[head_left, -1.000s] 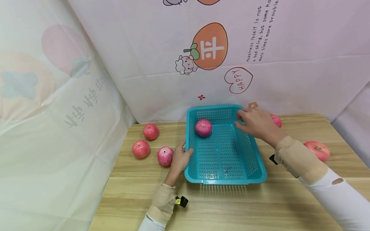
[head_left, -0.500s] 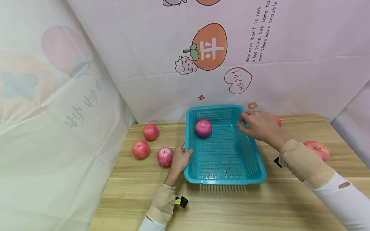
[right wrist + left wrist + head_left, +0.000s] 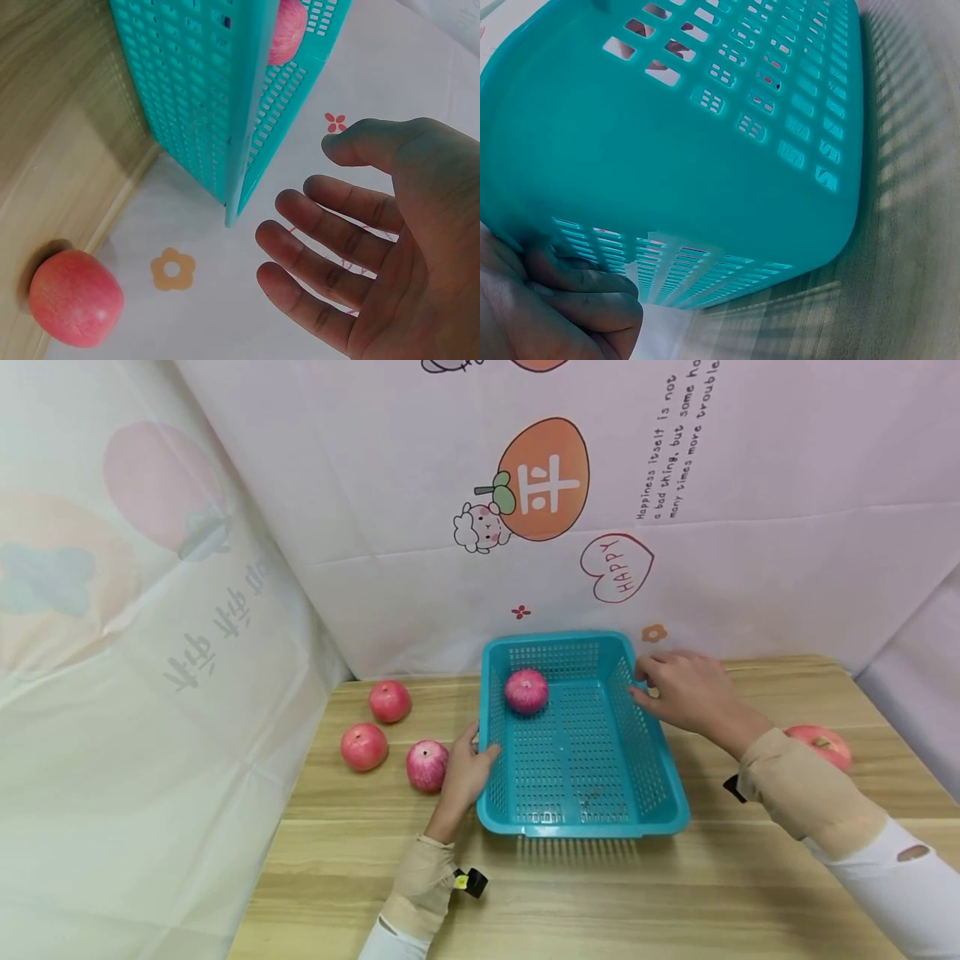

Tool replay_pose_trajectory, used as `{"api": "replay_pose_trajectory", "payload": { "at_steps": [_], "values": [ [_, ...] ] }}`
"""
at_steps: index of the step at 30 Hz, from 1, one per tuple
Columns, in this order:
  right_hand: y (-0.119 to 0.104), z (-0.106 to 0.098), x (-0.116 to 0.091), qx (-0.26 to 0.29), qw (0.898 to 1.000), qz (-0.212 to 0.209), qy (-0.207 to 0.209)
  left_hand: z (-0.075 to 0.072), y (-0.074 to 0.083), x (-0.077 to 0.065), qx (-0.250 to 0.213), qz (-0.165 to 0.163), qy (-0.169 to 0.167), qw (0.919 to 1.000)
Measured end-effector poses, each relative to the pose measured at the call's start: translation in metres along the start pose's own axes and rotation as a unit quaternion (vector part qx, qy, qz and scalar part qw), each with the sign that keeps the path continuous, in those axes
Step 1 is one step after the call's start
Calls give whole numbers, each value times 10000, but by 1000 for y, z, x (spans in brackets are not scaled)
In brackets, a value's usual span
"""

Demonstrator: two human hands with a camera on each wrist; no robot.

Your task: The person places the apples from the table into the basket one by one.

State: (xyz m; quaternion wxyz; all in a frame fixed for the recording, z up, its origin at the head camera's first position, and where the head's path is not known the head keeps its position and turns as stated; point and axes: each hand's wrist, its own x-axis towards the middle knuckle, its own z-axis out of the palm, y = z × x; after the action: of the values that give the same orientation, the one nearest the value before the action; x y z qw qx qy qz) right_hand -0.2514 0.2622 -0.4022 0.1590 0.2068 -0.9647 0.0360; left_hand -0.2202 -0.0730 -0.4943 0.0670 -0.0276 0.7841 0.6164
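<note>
A blue-green plastic basket [image 3: 585,828] with perforated walls stands on the table, one streaked pink apple [image 3: 527,692] inside near its back left corner. My left hand [image 3: 467,774] grips the basket's left rim; in the left wrist view its fingers [image 3: 592,292] curl under the rim against the outer wall. At the opposite side, my right hand [image 3: 686,691] hovers by the right rim. The right wrist view shows that hand's fingers [image 3: 330,232] spread and loosely bent, nothing in the palm. A red apple [image 3: 76,298] lies beyond it, hidden behind the hand in the head view.
Left of the basket lie two red apples [image 3: 389,701] and a streaked pink apple [image 3: 427,766], the latter close to my left hand. Another red apple [image 3: 819,747] lies at the right, near my right sleeve. A printed white cloth [image 3: 405,593] hangs along the table's back edge.
My right hand has drawn back to the right, from above the basket's inside to its right rim, now covering the apple behind it. The left hand and basket have stayed put.
</note>
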Motion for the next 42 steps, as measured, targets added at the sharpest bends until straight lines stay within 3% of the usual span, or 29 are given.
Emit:
{"api": "replay_pose_trajectory", "payload": {
  "at_steps": [16,25,33,42],
  "values": [
    [15,3,-13,200,9997,166,50,0,-1,1,-32,-20,-41,10000],
    [25,2,-26,287,9982,468,-231,0,0,0,-31,-5,-36,10000],
    [38,4,-39,318,9971,673,-169,1,1,-1,62,-1,14,10000],
    [56,0,-53,391,9923,1050,-522,1,-1,0,87,84,68,9999]
  ]
}}
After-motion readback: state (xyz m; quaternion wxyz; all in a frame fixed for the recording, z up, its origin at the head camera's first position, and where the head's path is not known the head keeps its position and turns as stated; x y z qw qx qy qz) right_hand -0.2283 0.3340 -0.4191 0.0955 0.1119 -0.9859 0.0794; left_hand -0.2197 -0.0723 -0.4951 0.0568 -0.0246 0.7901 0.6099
